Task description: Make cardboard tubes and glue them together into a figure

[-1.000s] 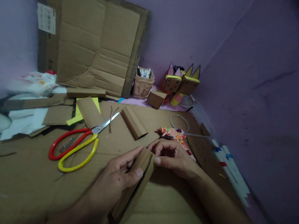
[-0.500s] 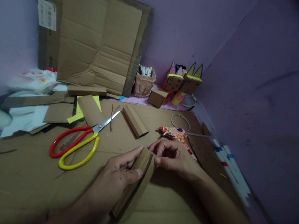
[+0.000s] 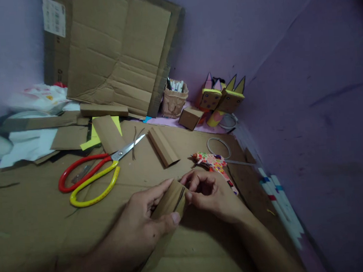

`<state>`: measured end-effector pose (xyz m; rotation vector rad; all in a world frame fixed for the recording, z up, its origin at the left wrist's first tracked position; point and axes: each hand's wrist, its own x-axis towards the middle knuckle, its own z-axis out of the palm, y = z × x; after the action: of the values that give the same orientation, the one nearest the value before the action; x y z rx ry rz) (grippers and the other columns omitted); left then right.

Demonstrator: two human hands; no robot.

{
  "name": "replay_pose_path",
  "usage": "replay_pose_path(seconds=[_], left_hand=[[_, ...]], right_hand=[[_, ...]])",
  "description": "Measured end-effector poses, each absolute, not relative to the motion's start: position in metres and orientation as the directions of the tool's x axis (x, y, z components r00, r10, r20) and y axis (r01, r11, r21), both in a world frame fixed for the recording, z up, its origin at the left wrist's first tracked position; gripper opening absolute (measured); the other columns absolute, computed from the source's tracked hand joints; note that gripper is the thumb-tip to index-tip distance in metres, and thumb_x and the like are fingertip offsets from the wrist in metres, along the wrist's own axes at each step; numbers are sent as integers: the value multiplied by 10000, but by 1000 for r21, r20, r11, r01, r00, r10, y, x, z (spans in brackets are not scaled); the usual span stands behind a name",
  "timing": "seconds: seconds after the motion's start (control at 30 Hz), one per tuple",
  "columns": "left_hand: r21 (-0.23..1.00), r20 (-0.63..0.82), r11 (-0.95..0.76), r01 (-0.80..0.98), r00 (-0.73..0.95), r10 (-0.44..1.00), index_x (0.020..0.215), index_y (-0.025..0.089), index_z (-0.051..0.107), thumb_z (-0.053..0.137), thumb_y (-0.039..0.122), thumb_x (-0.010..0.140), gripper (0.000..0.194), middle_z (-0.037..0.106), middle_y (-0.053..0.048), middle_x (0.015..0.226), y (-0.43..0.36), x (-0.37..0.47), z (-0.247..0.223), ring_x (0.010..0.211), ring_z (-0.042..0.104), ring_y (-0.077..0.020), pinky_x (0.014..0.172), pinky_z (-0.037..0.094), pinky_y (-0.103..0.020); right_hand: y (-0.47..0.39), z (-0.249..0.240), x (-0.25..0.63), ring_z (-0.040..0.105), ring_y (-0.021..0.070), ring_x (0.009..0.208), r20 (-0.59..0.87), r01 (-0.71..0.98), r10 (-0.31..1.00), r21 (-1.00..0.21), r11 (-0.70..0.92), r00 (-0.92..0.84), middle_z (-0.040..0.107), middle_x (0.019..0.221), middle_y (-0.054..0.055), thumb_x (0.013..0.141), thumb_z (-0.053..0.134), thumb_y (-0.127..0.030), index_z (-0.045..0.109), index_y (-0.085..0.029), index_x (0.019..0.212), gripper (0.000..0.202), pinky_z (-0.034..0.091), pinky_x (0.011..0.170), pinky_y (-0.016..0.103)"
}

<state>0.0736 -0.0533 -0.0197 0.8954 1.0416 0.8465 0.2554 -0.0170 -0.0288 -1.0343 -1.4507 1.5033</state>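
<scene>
A folded cardboard strip slants up from the bottom middle, a narrow dark gap showing along its upper part. My left hand is closed around its left side, the thumb pressing across the front near the gap. At the upper right end, my right hand pinches the edge between thumb and curled fingers. Beyond my hands lies a second folded cardboard piece. Scissors with red and yellow handles rest to the left, and a flower-patterned glue gun lies just behind my right hand.
A large cardboard sheet leans on the wall. At the back stand a pen holder, a small cardboard box and two eared cardboard figures. Markers line the right edge. Scraps and a white bag are at left.
My left thumb has moved slightly up and right over the cardboard strip, and the dark gap looks shorter. My right hand keeps its pinch at the upper end. The view has shifted slightly.
</scene>
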Motion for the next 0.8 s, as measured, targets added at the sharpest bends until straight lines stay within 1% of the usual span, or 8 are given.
replay_pose_path(seconds=[0.17,0.23,0.3,0.37,0.47,0.53,0.67,0.8], left_hand=[[917,-343,384,-103,286,895,1131,245,668,711,173,661,478,711,-34,1092,-50,75,-15,1008,651,-270,870,503,-335],[920,-343,380,-98,273,899,1111,257,681,713,165,647,474,722,-26,1062,-49,75,-13,993,656,-274,870,504,-346],[922,-341,378,-90,274,899,1112,269,680,715,168,640,484,723,-21,1058,-50,76,-13,982,659,-278,873,503,-358],[926,-335,369,-78,280,900,1135,282,666,708,172,651,499,717,-19,1075,-51,77,-14,979,660,-280,878,502,-366],[939,-316,340,-46,272,909,1171,284,641,697,166,665,522,707,-24,1099,-53,78,-14,981,660,-281,907,488,-381],[950,-293,310,-21,274,916,1179,295,632,688,158,674,526,697,-19,1121,-54,78,-12,998,654,-281,937,470,-392],[965,-262,257,55,291,920,1189,325,616,672,157,698,522,649,14,1203,-54,78,-9,1115,595,-282,985,439,-385],[971,-234,209,114,289,928,1223,310,591,663,182,710,533,613,23,1253,-56,78,-7,1199,528,-281,1002,427,-354]], right_hand=[[-19,-29,256,590,154,734,6,-10,944,-1000,3,-329,628,747,29,607,759,-224,566,-192,541,207,474,651,273],[-19,-27,258,580,142,695,-61,-24,946,-997,-72,-320,632,790,27,590,769,-205,592,-193,616,179,475,618,268],[-20,-25,260,569,132,663,-124,-46,943,-988,-145,-310,633,828,22,590,774,-207,618,-203,735,213,472,588,263],[-21,-23,260,577,147,702,-113,-53,944,-989,-136,-310,634,853,28,613,765,-231,633,-210,799,230,478,617,279],[-22,-21,259,585,188,845,-43,-35,940,-998,-58,-339,631,909,53,628,751,-245,654,-200,743,158,468,745,325],[-23,-20,258,580,202,893,-40,-23,934,-998,-51,-355,622,944,60,615,753,-226,658,-199,706,134,446,800,346],[-25,-19,257,575,209,880,-59,-3,932,-998,-64,-359,613,961,69,599,755,-216,654,-197,636,109,426,818,371],[-27,-18,256,582,213,884,-87,6,932,-996,-91,-353,625,965,73,604,721,-198,648,-195,599,72,423,803,364]])
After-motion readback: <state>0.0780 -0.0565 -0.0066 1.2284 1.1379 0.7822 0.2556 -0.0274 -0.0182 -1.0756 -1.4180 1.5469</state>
